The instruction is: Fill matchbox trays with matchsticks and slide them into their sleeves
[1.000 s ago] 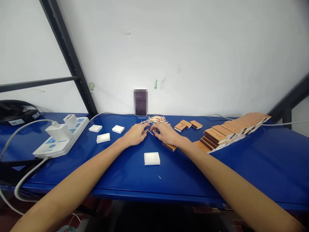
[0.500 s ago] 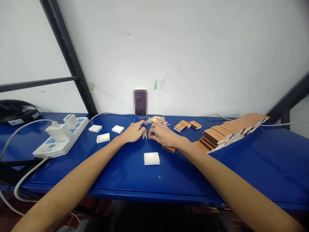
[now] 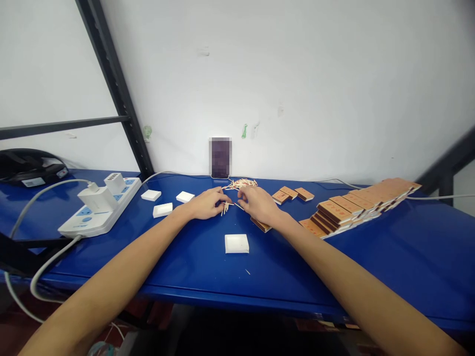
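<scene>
My left hand (image 3: 209,203) is closed, with its fingertips on a few matchsticks (image 3: 225,207) at the middle of the blue table. Just right of it, my right hand (image 3: 257,203) has its fingers curled together beside a single matchstick (image 3: 239,205); whether it grips that stick is too small to tell. A pile of matches (image 3: 243,184) lies behind both hands. Nearer the camera sits a white tray (image 3: 236,244). Partly under my right hand is an orange-brown matchbox (image 3: 261,225).
Three white trays (image 3: 162,210) lie at the left, near a white power strip (image 3: 100,210). A dark-screened phone (image 3: 221,158) leans on the wall. Loose matchboxes (image 3: 293,192) and a long stack of matchboxes (image 3: 356,201) are on the right. A metal frame (image 3: 115,84) stands at the left.
My right hand has moved slightly away from my left, and its fingers have lifted off the small group of matchsticks. A matchstick now lies crosswise at my left fingertips. The view has shifted slightly.
</scene>
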Motion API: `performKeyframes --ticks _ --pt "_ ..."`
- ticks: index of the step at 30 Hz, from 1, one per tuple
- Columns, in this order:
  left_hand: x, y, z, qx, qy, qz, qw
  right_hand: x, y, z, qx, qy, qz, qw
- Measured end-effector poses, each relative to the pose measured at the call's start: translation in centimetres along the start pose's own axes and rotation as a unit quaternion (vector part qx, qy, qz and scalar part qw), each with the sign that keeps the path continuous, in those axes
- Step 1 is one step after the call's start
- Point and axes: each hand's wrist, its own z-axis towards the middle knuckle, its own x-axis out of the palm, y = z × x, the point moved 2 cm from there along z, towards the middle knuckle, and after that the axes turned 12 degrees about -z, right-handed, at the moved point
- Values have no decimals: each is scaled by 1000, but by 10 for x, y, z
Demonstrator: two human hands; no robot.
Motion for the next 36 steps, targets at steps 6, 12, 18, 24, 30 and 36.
performKeyframes --ticks 6,12,18,24,30,36 --pt "0 -4 -3 4 -16 17 1000 -22 -2 -26 9 69 -14 997" --pt "-2 -10 -5 26 -19 46 998 -41 -6 -47 3 224 -79 971" --pt "-3 -18 -1 33 -13 73 997 -39 -19 -40 13 208 -142 968" --pt "2 -26 3 16 -17 63 998 -14 18 -28 -17 29 -59 998" --pt "3 -29 3 3 -23 57 998 13 17 -13 -13 31 -35 999" --pt "-6 -18 -2 14 2 -124 992 20 5 -3 6 -12 175 985"
